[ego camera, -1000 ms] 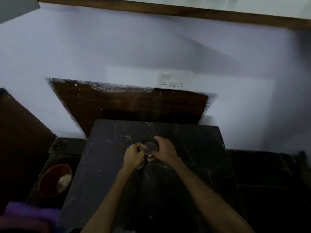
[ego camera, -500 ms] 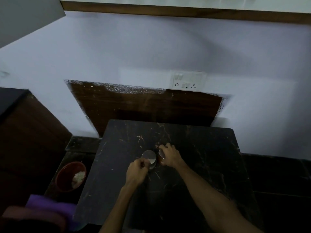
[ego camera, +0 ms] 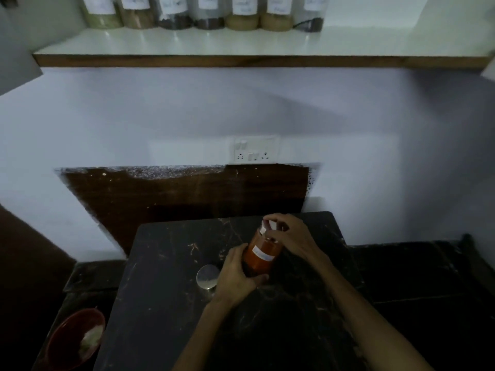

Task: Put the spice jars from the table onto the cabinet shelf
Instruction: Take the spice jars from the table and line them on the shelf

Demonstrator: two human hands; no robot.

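A jar of orange-red spice (ego camera: 261,254) with a white label is tilted above the dark table (ego camera: 166,303). My left hand (ego camera: 235,274) grips its lower body from the left. My right hand (ego camera: 290,235) wraps its top end and lid from the right. A second jar with a shiny round lid (ego camera: 206,276) stands on the table just left of my left hand. Up on the white cabinet shelf (ego camera: 241,45) stands a row of several labelled spice jars (ego camera: 242,14).
A red bowl with something white in it (ego camera: 76,337) sits low at the left, beside the table. A switch and socket plate (ego camera: 254,152) is on the wall above a dark wooden panel (ego camera: 187,194). The shelf has bare surface right of the jars.
Both hands were at the two jars on the table; now they hold the orange-red jar lifted and tilted. My view has risen, bringing the shelf and its jars into sight.
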